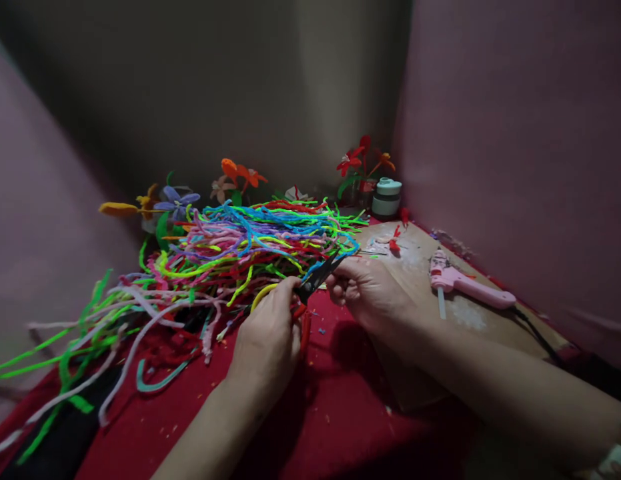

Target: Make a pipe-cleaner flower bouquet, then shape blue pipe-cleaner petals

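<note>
left hand [270,327], seen from my end, is curled around the scissors [315,280], its fingers wrapped at the handles; the right hand [357,290] is pinched up close by the blade tips, and i cannot tell whether it grips anything. to work this well, i'd hold the left wrist steady and mind the right fingertips near the edges. the heap of fuzzy stems [250,247] lies ahead and to the left, the scissors sit between the hands, angled up to the right, and the pink glue gun [475,291] rests on brown board [423,241] past the right hand.
</note>
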The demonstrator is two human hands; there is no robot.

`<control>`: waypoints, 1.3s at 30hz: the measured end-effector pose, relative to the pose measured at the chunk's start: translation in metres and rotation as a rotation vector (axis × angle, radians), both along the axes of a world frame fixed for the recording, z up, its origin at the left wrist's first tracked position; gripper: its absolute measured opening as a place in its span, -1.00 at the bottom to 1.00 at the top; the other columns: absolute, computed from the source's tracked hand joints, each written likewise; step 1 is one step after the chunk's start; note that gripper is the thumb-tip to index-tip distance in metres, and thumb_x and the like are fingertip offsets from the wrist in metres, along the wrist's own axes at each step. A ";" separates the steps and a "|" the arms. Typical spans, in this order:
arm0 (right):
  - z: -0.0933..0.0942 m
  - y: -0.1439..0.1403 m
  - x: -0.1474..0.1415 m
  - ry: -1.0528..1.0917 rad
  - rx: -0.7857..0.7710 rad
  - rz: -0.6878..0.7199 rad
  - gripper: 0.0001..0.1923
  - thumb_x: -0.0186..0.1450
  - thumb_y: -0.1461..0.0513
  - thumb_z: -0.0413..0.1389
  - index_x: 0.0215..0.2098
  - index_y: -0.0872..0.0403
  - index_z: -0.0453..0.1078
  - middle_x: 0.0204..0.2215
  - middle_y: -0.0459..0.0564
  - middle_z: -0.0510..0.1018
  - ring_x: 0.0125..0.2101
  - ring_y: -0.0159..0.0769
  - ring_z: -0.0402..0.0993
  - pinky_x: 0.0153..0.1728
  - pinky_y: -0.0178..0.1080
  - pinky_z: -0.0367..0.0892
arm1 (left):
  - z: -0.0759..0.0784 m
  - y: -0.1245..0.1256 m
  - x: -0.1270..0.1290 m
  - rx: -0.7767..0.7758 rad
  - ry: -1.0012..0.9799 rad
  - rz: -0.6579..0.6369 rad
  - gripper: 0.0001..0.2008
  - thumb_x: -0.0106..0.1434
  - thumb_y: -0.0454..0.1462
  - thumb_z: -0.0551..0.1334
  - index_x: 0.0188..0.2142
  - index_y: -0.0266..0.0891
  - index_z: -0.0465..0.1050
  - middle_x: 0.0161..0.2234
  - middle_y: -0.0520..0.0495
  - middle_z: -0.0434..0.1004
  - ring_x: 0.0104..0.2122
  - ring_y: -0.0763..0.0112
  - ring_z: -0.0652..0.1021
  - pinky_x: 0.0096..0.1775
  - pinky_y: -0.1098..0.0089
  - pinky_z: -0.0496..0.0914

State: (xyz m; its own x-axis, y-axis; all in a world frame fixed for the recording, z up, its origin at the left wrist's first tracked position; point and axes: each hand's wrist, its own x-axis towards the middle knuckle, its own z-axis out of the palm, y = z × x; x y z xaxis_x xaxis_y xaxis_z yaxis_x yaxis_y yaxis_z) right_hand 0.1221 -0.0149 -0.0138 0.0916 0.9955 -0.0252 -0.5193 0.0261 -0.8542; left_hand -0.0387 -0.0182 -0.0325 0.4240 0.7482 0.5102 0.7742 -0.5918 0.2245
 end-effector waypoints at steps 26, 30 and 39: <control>0.005 -0.003 0.004 0.212 -0.096 0.064 -0.91 0.05 0.35 0.10 -0.61 0.15 0.33 -0.68 -0.09 0.41 -0.67 -0.53 0.21 -0.69 -0.41 0.03 | 0.001 0.003 0.001 0.204 0.411 0.246 -0.58 0.20 -0.44 -0.02 0.08 -0.43 0.13 -0.23 -0.27 0.44 -0.21 0.13 0.47 -0.27 0.28 0.38; 0.003 -0.003 0.002 0.176 -0.086 0.080 -0.91 0.07 0.32 0.12 -0.59 0.15 0.34 -0.68 -0.10 0.41 -0.68 -0.55 0.20 -0.68 -0.42 0.05 | 0.000 0.004 0.001 0.177 0.416 0.257 -0.59 0.21 -0.44 -0.03 0.07 -0.44 0.14 -0.23 -0.27 0.44 -0.21 0.13 0.47 -0.32 0.30 0.39; 0.001 -0.001 0.000 0.124 -0.039 0.079 -0.90 0.04 0.28 0.16 -0.60 0.12 0.35 -0.69 -0.12 0.40 -0.68 -0.53 0.19 -0.67 -0.39 0.06 | -0.002 0.002 0.001 0.132 0.385 0.254 -0.60 0.21 -0.45 -0.04 0.06 -0.43 0.13 -0.22 -0.27 0.46 -0.20 0.17 0.50 -0.30 0.31 0.42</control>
State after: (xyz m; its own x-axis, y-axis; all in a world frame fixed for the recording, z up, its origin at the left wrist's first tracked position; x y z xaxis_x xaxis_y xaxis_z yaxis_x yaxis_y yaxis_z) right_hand 0.1219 -0.0163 -0.0124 0.0065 0.9975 -0.0701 -0.6198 -0.0510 -0.7831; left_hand -0.0376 -0.0161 -0.0341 0.4128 0.7920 0.4499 0.9102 -0.3771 -0.1712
